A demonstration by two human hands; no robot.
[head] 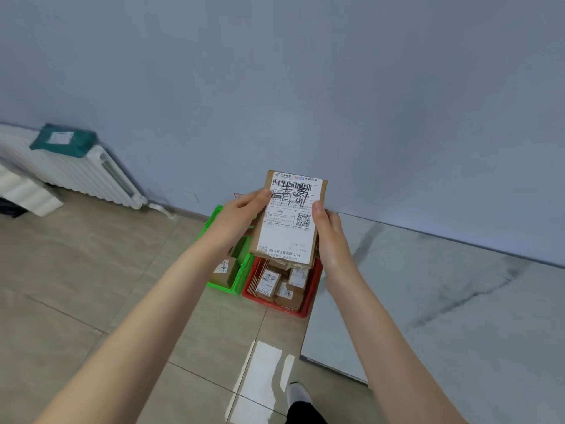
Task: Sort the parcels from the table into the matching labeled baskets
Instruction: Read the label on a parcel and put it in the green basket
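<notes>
I hold a flat brown cardboard parcel upright in front of me, its white shipping label with barcode, QR code and black handwriting facing me. My left hand grips its left edge and my right hand grips its right edge. Below the parcel on the floor stand two baskets against the wall: a green basket on the left with a couple of boxes in it, and a red basket on the right holding several small labelled boxes. The parcel hides the baskets' far ends.
The marble-patterned table fills the right side, its corner beside the red basket. A white radiator on the left wall carries a teal parcel. Tiled floor stretches left. My shoe shows at the bottom.
</notes>
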